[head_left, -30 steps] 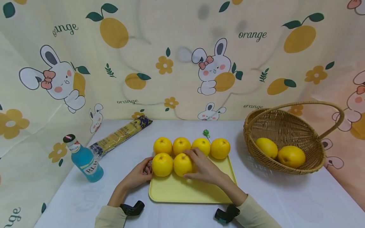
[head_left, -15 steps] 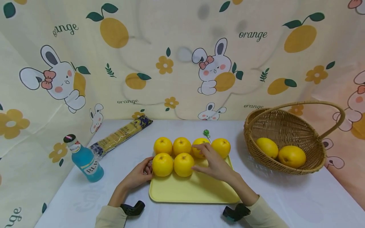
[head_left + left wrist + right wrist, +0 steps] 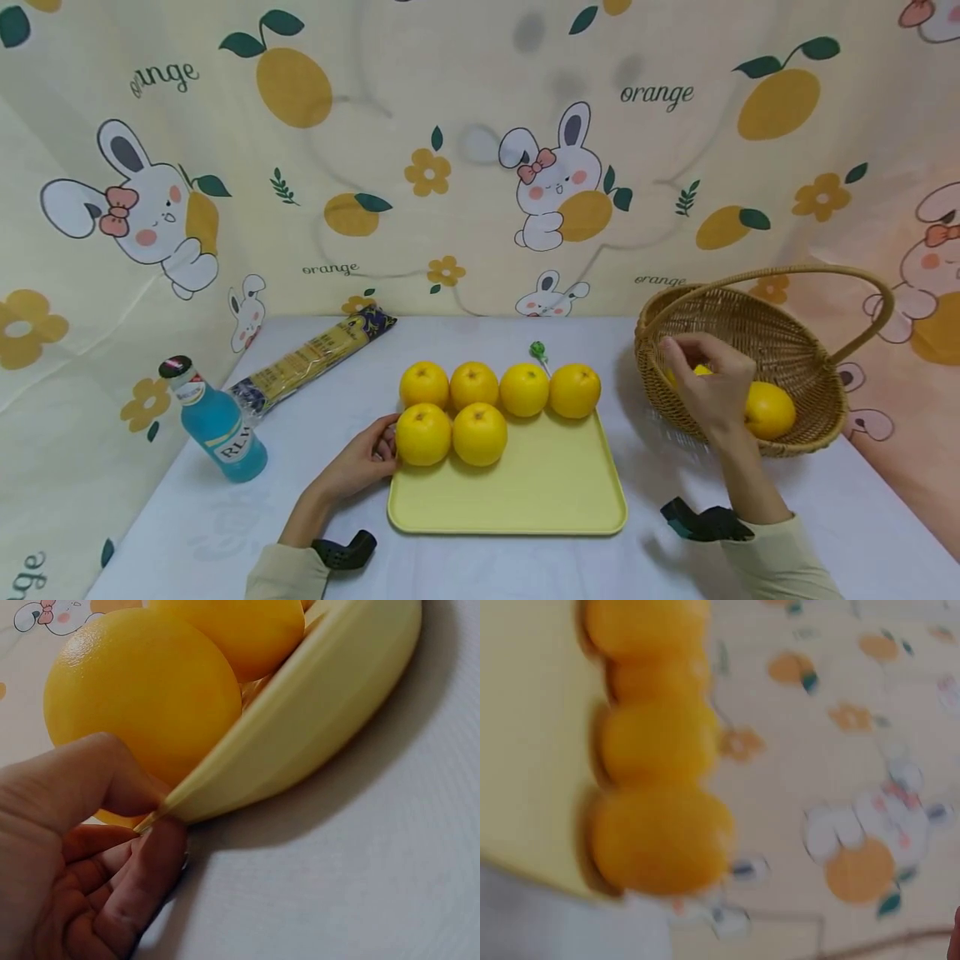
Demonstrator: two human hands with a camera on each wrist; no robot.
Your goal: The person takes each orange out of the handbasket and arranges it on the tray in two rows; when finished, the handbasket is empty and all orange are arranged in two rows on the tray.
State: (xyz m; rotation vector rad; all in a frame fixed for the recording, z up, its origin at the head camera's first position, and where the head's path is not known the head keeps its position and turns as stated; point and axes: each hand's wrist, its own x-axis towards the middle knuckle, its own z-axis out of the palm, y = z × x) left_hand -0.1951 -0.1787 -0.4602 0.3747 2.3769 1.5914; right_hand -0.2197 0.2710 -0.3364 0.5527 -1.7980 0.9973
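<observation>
White tabletop (image 3: 187, 542), left grip (image 3: 365, 458) pinching yellow tray (image 3: 558, 500), right grip (image 3: 712, 383) near basket (image 3: 780, 333), closure unclear

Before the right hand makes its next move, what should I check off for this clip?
1. Hold on the tray: ok, the left hand pinches its rim.
2. Front row matching the back: not ok, two tray fruits against four.
3. Space for another: ok, bare surface at front right.
4. Fruit in the basket: ok, two basket fruits visible.
5. Grip of the right hand: cannot tell, the head view hides most of its fingers.
</observation>
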